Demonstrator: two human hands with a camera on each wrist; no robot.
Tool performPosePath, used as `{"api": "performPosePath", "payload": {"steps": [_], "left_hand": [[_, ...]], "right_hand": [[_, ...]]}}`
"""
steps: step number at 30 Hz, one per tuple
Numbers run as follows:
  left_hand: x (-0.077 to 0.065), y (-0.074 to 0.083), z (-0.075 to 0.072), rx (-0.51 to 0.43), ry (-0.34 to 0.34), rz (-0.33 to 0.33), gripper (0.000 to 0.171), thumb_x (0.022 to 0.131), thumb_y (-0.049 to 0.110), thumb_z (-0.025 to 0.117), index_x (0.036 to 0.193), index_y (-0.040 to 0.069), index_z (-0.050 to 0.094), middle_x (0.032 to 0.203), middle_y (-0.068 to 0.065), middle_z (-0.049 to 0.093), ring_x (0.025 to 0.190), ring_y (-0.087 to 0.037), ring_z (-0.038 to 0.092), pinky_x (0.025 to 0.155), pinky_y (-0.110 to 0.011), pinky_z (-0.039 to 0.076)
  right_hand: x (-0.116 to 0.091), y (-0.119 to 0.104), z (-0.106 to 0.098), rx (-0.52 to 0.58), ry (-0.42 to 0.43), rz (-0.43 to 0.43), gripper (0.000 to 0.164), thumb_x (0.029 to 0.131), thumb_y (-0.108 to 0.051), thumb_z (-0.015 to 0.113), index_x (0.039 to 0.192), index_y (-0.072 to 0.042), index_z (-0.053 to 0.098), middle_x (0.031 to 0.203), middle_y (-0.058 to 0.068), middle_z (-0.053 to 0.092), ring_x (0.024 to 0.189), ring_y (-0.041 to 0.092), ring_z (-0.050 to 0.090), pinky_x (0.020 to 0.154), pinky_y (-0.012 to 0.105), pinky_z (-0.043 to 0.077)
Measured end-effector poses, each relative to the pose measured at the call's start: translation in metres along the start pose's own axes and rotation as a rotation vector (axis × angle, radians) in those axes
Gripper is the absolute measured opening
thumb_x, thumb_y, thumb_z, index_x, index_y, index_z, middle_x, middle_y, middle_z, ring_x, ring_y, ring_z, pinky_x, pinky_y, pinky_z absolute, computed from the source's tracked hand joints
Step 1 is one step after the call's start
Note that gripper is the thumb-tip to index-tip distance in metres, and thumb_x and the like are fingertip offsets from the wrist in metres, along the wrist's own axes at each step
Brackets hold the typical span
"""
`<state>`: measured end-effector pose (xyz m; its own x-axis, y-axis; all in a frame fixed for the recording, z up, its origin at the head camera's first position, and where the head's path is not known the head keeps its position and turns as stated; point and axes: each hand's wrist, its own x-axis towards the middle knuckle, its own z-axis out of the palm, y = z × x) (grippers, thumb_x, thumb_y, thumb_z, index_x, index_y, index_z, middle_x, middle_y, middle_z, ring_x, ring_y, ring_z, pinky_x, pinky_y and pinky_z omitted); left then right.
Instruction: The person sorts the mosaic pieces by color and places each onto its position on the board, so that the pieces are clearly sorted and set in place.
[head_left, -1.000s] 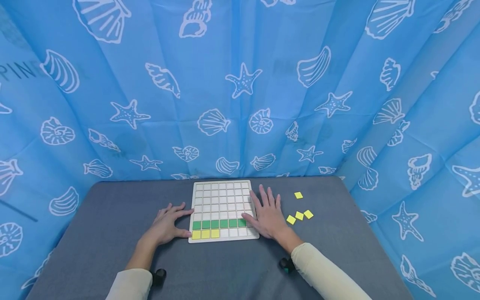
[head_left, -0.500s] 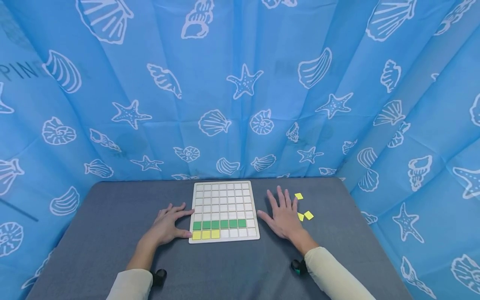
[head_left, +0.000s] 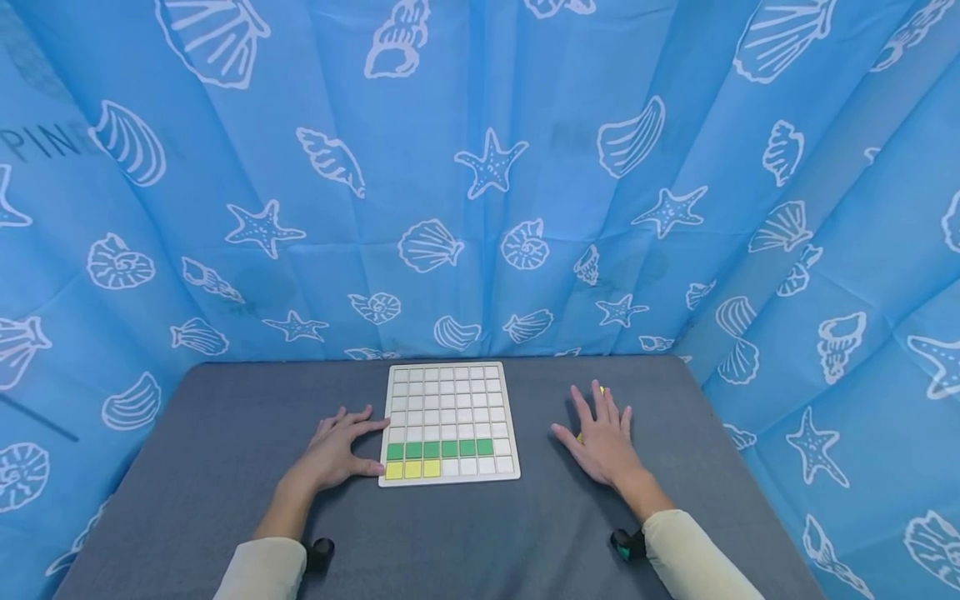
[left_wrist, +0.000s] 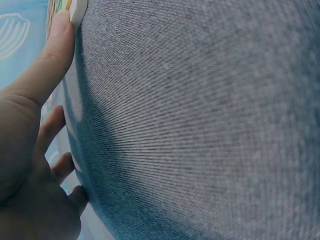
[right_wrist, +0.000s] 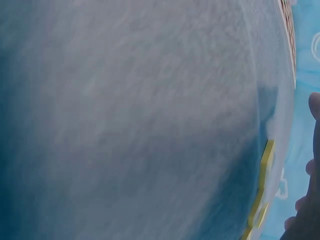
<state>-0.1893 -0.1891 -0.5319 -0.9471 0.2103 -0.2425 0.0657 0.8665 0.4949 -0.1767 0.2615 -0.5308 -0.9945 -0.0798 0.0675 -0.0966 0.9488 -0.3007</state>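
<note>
A white gridded board lies on the grey table. In its nearest row sit yellow square tiles at the left end; the row behind holds several green tiles. My left hand touches the board's left edge with thumb and index finger, fingers spread. In the left wrist view the thumb rests at the board's corner. To the right of the board, my right hand hovers with spread fingers over loose yellow tiles, hiding most of them. The right wrist view shows yellow tiles below that hand.
A grey cloth-covered table extends around the board. Blue curtains with white shell and starfish prints stand behind the table and at its sides. Black wrist devices sit near both sleeves.
My right hand has left the board's right edge and moved right, over the loose yellow tiles. The left hand stays at the board's left edge.
</note>
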Motion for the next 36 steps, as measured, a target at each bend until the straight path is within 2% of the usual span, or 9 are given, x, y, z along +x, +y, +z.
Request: {"api": "performPosePath", "payload": {"steps": [7, 14, 21, 28, 30, 33, 36], "left_hand": [[0.0, -0.001, 0.001, 0.003, 0.007, 0.005, 0.09, 0.069, 0.055, 0.087, 0.149, 0.034, 0.053, 0.167, -0.009, 0.034, 0.157, -0.048, 0.011, 0.12, -0.075, 0.009], [0.001, 0.0, 0.001, -0.006, 0.008, 0.008, 0.089, 0.07, 0.054, 0.088, 0.149, 0.035, 0.053, 0.167, -0.008, 0.034, 0.157, -0.048, 0.01, 0.12, -0.076, 0.009], [0.001, -0.001, 0.001, -0.007, 0.021, 0.009, 0.089, 0.069, 0.054, 0.089, 0.149, 0.035, 0.054, 0.167, -0.008, 0.035, 0.157, -0.048, 0.011, 0.12, -0.076, 0.01], [0.002, -0.001, 0.001, -0.007, 0.011, -0.003, 0.089, 0.069, 0.055, 0.088, 0.149, 0.035, 0.053, 0.167, -0.007, 0.034, 0.158, -0.048, 0.01, 0.12, -0.076, 0.01], [0.002, -0.001, 0.002, -0.006, 0.012, -0.002, 0.089, 0.069, 0.055, 0.088, 0.148, 0.035, 0.054, 0.167, -0.007, 0.034, 0.158, -0.048, 0.01, 0.12, -0.076, 0.01], [0.001, -0.001, 0.002, -0.003, 0.016, 0.0, 0.089, 0.069, 0.055, 0.088, 0.148, 0.035, 0.054, 0.167, -0.007, 0.035, 0.157, -0.048, 0.011, 0.12, -0.076, 0.011], [0.001, -0.002, 0.002, -0.004, 0.017, -0.002, 0.089, 0.069, 0.055, 0.088, 0.148, 0.036, 0.054, 0.167, -0.007, 0.035, 0.158, -0.047, 0.011, 0.119, -0.076, 0.012]], "right_hand": [[-0.009, 0.014, -0.007, 0.033, -0.041, 0.011, 0.081, 0.099, -0.061, 0.054, 0.16, -0.013, 0.033, 0.17, 0.026, 0.012, 0.155, 0.053, 0.011, 0.116, 0.081, 0.005], [-0.019, 0.02, -0.018, 0.045, -0.051, -0.015, 0.065, 0.097, -0.044, 0.066, 0.15, -0.009, 0.05, 0.167, 0.027, 0.018, 0.153, 0.054, 0.014, 0.116, 0.08, 0.011], [-0.024, 0.021, -0.021, -0.005, 0.005, -0.086, 0.04, 0.095, -0.028, 0.073, 0.129, -0.007, 0.07, 0.16, 0.027, 0.037, 0.147, 0.051, 0.029, 0.114, 0.073, 0.029], [-0.024, 0.021, -0.016, 0.02, 0.08, -0.121, 0.025, 0.091, -0.021, 0.078, 0.112, -0.007, 0.076, 0.15, 0.024, 0.051, 0.135, 0.047, 0.042, 0.108, 0.068, 0.037], [-0.023, 0.02, -0.014, 0.037, 0.1, -0.131, 0.022, 0.089, -0.019, 0.079, 0.108, -0.008, 0.075, 0.143, 0.022, 0.057, 0.13, 0.044, 0.046, 0.106, 0.065, 0.039], [-0.021, 0.018, -0.012, 0.045, 0.121, -0.148, 0.016, 0.088, -0.016, 0.08, 0.1, -0.011, 0.071, 0.121, 0.015, 0.066, 0.116, 0.037, 0.052, 0.096, 0.056, 0.043], [-0.019, 0.013, -0.013, 0.047, 0.127, -0.16, 0.012, 0.09, -0.014, 0.079, 0.096, -0.013, 0.068, 0.1, 0.005, 0.066, 0.101, 0.029, 0.053, 0.084, 0.045, 0.04]]}}
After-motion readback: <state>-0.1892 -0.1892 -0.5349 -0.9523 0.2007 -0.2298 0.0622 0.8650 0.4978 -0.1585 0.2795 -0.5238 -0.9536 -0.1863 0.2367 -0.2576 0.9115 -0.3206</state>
